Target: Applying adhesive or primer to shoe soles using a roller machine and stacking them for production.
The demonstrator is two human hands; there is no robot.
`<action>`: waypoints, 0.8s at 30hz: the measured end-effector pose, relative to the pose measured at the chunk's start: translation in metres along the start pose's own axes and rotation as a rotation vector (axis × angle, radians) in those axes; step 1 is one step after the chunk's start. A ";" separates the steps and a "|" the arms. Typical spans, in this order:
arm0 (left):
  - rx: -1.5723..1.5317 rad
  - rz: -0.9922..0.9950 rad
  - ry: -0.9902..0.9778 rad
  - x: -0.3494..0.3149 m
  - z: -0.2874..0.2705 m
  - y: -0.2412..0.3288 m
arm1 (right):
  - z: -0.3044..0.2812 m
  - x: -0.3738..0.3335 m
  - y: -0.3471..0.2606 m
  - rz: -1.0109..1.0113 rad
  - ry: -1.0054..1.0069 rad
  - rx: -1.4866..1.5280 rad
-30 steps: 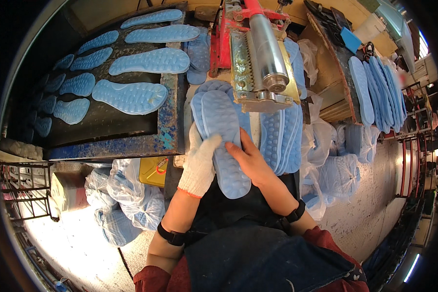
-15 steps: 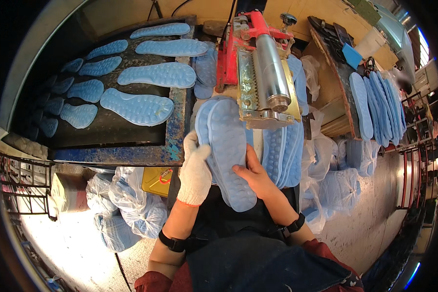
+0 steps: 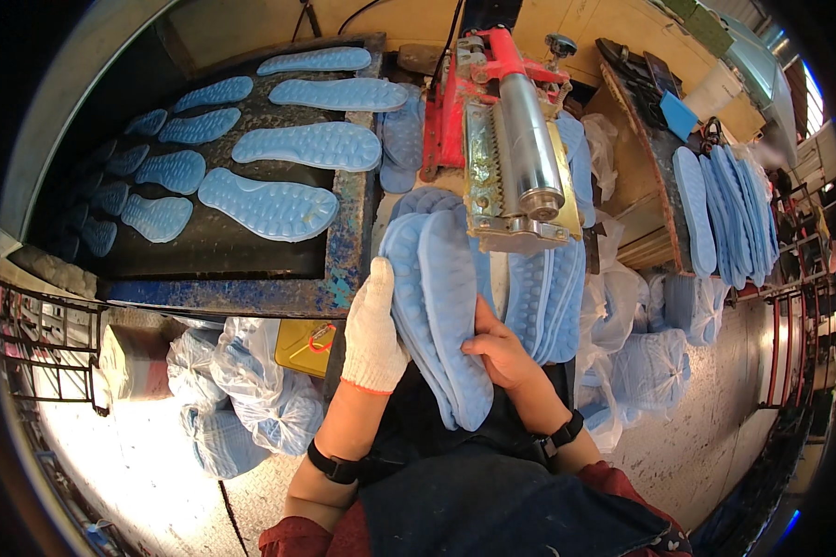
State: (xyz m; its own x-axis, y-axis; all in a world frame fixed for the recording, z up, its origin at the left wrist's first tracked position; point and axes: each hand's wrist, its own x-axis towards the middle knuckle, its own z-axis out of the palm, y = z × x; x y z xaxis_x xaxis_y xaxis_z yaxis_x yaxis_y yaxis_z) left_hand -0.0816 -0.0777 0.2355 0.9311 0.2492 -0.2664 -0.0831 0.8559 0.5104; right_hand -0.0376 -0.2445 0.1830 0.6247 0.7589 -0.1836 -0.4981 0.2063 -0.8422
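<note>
Head view: the held insoles (image 3: 450,306), light blue and dimpled, lie just below the centre, long ends toward twelve and between five and six o'clock. Half a second ago they sat nearly flush, broad face up; now they are fanned, the nearest turned partly on edge. Separate rims show, so the pieces seem to be handled one from another rather than as a single block; how many there are I cannot tell.

The gloved left hand (image 3: 376,332) has gone flatter: fingers straight, unclenched, propped along the bundle's nine o'clock side. The bare right hand (image 3: 503,351) grips the bundle at four o'clock, thumb on the nearest insole, its other fingers mostly hidden.

At one o'clock stands the red machine (image 3: 443,130) with its metal roller (image 3: 532,148); a row of insoles (image 3: 546,302) sits below the roller, toward three. The dark tray (image 3: 279,258) of spread insoles fills ten o'clock. Bagged insoles (image 3: 274,408) lie at eight.
</note>
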 end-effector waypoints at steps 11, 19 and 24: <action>-0.015 -0.032 0.139 0.005 -0.006 0.017 | -0.031 0.003 0.019 0.098 -0.013 0.625; -0.008 -0.030 0.172 0.008 -0.007 0.020 | -0.032 0.000 0.019 0.101 -0.018 0.777; 0.037 0.013 0.131 0.009 -0.012 0.015 | -0.031 0.002 0.015 0.087 -0.194 0.748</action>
State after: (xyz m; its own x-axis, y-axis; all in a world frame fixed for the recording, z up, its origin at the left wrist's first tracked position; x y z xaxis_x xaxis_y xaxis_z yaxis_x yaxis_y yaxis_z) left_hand -0.0793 -0.0567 0.2309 0.8756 0.3191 -0.3627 -0.0793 0.8355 0.5437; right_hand -0.0256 -0.2593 0.1544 0.4828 0.8717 -0.0836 -0.8569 0.4506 -0.2502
